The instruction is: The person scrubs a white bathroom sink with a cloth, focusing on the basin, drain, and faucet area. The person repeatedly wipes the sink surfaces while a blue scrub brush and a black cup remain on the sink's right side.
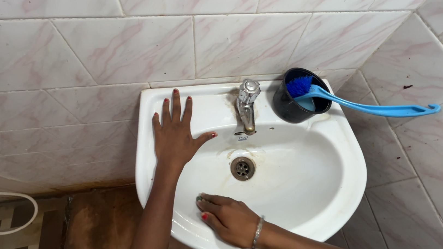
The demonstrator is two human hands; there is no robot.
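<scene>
**Two hands in a white basin**

Pink-veined wall tiles [131,51] filled the upper frame behind a white sink [343,183]. At centre left, the left hand [174,132] lay flat on the rim, fingers spread, holding nothing. Lower centre, the right hand [230,217] pressed inside the bowl over a small greenish scrubber [199,199], mostly hidden; its grip could not be made out. A blue brush [362,105] stood in a dark cup [288,109] right of the tap [246,105].

Glossy white ceramic sink [337,183] under my hands; shiny metal tap [246,105] behind its drain, matt plastic brush [362,107] beside the tap.
</scene>
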